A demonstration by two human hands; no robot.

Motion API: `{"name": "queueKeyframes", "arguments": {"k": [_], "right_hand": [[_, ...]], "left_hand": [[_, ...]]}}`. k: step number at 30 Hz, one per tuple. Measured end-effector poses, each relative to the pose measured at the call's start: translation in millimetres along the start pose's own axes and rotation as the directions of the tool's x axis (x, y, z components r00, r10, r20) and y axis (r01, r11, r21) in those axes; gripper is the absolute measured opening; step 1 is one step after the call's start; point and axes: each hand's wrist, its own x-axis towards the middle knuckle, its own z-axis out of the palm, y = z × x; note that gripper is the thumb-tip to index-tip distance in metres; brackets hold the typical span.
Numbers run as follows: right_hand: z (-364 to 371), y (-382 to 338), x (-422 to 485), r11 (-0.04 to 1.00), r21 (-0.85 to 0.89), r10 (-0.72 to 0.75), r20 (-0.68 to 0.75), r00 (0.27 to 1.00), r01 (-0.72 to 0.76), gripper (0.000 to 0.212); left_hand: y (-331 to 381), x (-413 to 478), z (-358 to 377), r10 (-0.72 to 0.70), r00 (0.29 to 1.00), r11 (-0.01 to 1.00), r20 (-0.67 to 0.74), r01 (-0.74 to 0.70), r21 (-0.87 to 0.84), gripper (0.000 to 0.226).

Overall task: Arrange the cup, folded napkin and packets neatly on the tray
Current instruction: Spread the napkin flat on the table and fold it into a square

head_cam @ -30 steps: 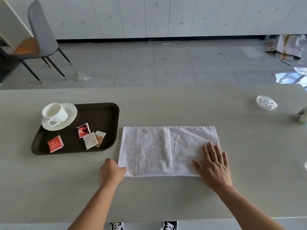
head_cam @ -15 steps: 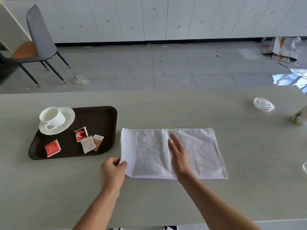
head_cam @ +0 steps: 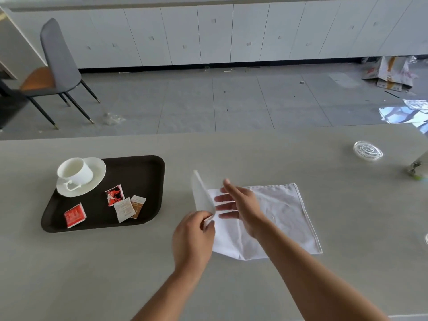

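Observation:
A white cloth napkin (head_cam: 282,216) lies on the table right of a dark brown tray (head_cam: 143,172). My left hand (head_cam: 193,237) pinches the napkin's left edge and holds that flap lifted upright. My right hand (head_cam: 240,205) rests flat on the napkin's middle with fingers spread, pointing left. On the tray stand a white cup (head_cam: 74,171) on a saucer (head_cam: 98,170), a red packet (head_cam: 74,215), a red-and-black packet (head_cam: 114,195), a white packet (head_cam: 124,209) and a brown packet (head_cam: 138,206).
A clear plastic lid (head_cam: 367,151) lies at the table's far right, with a small object (head_cam: 418,169) at the right edge. Beyond the table are a grey chair (head_cam: 58,68), white cabinets and cardboard litter (head_cam: 389,74) on the floor.
My left hand has lifted the napkin's left edge up and rightward, starting a fold. My right hand slid from the napkin's right end to its middle.

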Motion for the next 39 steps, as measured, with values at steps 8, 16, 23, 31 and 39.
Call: {"name": "queueKeyframes", "arguments": {"k": [8,16,23,31,39], "right_hand": [[-42,-47,19,0.821,-0.568,-0.154,-0.127,0.980,0.055,0.010],[-134,-35,11,0.836,-0.549,-0.160,-0.274,0.948,-0.017,0.009],[-190,4,3,0.848,-0.512,-0.113,-0.429,0.896,-0.138,0.006],[-210,32,5,0.846,-0.487,-0.067,-0.498,0.865,-0.216,0.005],[-212,33,7,0.756,-0.623,-0.157,-0.472,0.868,-0.202,0.013]], "left_hand": [[39,-8,39,0.461,0.887,0.874,0.029,-0.459,0.158,0.025],[84,-20,103,0.628,0.763,0.773,0.152,-0.634,-0.011,0.024],[99,-29,150,0.680,0.665,0.707,0.308,-0.707,-0.035,0.017],[86,-37,167,0.653,0.582,0.679,0.484,-0.733,-0.036,0.012],[60,-13,161,0.602,0.692,0.733,0.399,-0.677,0.068,0.018]]}}
